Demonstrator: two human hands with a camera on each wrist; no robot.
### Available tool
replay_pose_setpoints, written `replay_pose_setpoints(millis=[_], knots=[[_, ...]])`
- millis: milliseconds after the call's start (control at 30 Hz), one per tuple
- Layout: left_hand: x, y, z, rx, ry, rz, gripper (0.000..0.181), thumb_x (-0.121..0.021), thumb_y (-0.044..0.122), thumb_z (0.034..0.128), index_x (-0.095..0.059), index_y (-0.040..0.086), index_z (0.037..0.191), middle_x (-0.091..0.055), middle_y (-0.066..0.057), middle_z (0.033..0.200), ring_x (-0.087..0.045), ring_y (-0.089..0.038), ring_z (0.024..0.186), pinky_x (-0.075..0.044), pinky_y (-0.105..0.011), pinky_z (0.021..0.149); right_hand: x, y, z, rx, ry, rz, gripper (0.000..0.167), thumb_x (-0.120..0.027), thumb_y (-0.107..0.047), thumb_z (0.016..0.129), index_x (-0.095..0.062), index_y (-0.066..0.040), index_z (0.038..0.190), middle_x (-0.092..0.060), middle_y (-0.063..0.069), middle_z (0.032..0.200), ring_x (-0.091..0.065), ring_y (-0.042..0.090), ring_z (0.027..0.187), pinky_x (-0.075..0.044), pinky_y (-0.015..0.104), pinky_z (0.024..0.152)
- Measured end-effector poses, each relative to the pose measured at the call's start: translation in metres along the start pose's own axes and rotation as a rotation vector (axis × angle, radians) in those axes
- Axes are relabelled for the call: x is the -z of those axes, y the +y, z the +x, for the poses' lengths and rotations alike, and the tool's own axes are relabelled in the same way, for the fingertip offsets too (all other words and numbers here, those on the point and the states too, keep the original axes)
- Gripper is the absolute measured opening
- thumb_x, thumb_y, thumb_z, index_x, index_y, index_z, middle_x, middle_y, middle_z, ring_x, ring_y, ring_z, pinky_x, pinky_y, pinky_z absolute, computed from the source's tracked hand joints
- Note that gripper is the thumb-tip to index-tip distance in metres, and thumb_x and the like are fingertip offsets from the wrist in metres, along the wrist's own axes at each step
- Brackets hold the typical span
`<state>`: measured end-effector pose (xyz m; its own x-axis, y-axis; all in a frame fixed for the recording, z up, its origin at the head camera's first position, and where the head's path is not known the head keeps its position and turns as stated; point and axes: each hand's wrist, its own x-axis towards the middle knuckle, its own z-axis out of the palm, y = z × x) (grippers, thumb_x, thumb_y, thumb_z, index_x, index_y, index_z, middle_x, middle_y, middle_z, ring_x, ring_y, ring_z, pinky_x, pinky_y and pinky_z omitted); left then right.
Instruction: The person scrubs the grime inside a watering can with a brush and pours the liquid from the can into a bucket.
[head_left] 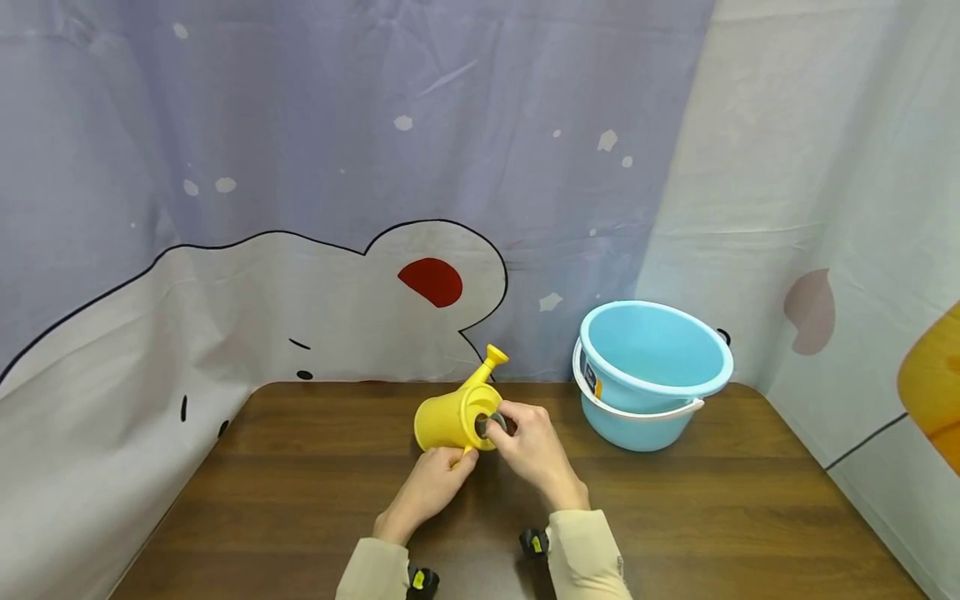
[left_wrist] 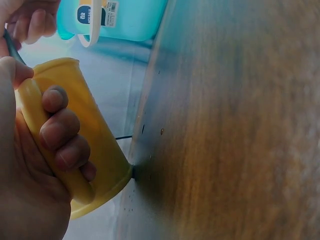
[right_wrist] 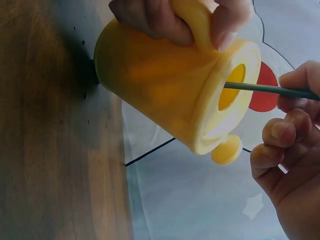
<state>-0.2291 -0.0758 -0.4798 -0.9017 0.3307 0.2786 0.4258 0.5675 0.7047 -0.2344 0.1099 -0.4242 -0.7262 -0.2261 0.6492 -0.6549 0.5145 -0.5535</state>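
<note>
A yellow watering can (head_left: pixel 442 421) is tilted above the wooden table, its round opening facing right and its spout pointing up and away. My left hand (head_left: pixel 431 487) grips the can's handle (left_wrist: pixel 37 117), fingers curled round it. Between thumb and fingers, my right hand (head_left: pixel 536 454) pinches a thin grey-green piece (right_wrist: pixel 270 89), which looks like a narrow rod in the right wrist view. One end of it reaches into the can's opening; that end is hidden inside. What kind of thing it is, I cannot tell.
A light blue bucket (head_left: pixel 637 429) with a white handle stands at the table's back right, and a blue basin (head_left: pixel 656 385) sits in its top. Behind the table (head_left: pixel 285 492) hangs a printed curtain (head_left: pixel 300 125), which also runs along both sides.
</note>
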Motion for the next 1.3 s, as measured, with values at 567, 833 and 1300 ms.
replay_pose_setpoints(millis=[567, 833, 1300], knots=[[0.001, 0.0, -0.001, 0.016, -0.018, -0.013, 0.047, -0.053, 0.031, 0.1003, -0.04, 0.017, 0.057, -0.031, 0.012, 0.052, -0.026, -0.003, 0.046, -0.024, -0.022, 0.046, 0.0, 0.001, 0.0, 0.006, 0.02, -0.06, 0.028, -0.066, -0.004, 0.081, -0.049, -0.021, 0.066, -0.036, -0.013, 0.057, -0.038, 0.004, 0.051, -0.032, 0.021, 0.047], [0.001, -0.001, -0.001, 0.015, -0.009, -0.003, 0.048, -0.051, 0.036, 0.1002, -0.04, 0.017, 0.057, -0.03, 0.012, 0.052, -0.025, -0.003, 0.046, -0.025, -0.022, 0.046, 0.001, -0.005, 0.002, 0.055, 0.053, -0.024, 0.027, -0.065, -0.003, 0.08, -0.048, -0.019, 0.066, -0.035, -0.012, 0.058, -0.036, 0.003, 0.051, -0.031, 0.021, 0.046], [0.0, -0.001, 0.0, -0.008, -0.003, 0.001, 0.048, -0.052, 0.034, 0.1002, -0.04, 0.017, 0.057, -0.031, 0.013, 0.052, -0.026, -0.002, 0.046, -0.025, -0.022, 0.046, -0.012, 0.003, 0.0, 0.065, 0.112, -0.151, 0.033, -0.068, -0.004, 0.082, -0.045, -0.02, 0.064, -0.035, -0.011, 0.059, -0.037, 0.005, 0.052, -0.032, 0.02, 0.047]])
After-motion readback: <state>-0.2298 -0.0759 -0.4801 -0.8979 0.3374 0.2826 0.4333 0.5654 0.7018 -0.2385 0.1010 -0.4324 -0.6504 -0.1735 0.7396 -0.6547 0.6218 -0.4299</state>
